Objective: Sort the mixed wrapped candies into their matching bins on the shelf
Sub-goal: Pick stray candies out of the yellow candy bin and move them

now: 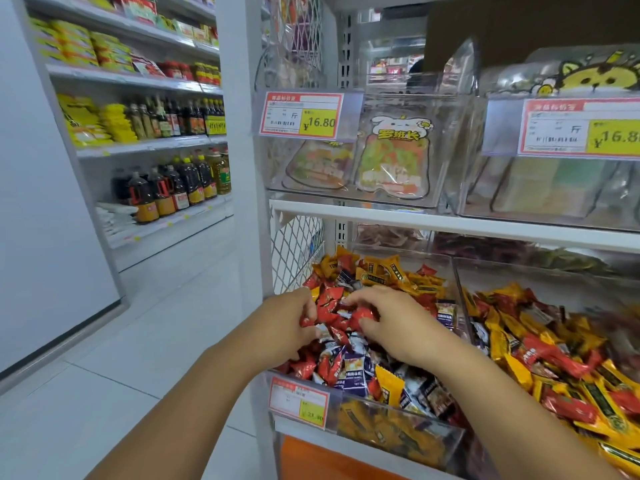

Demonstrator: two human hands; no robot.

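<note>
**A:** Where are the hands just now?

**B:** Both are down in the clear bin (398,422), on top of the mixed heap. The left hand (287,323) has its fingers curled round a small clutch of red wrapped candies (327,308). The right hand (394,323), just beside it, pinches one more red candy (362,314) between thumb and fingertips.

**A:** What could go wrong from here?

**B:** The left hand's clutch looks full. Pushing another slick wrapper into it could squeeze one out. It would fall back among the blue-and-white candies (353,368) below the hands, or go over the bin's front wall to the floor (173,341) left of the left forearm.

**A:** And the drop-off?

**B:** That seems the bigger risk. The neighbouring bin (519,271), right of the right hand, is itself a jumble of yellow and red candies (554,358), so I cannot tell which bin red belongs in. A guess would only move the muddle. The reds there also look longer, possibly another kind, and easy to confuse.
</note>
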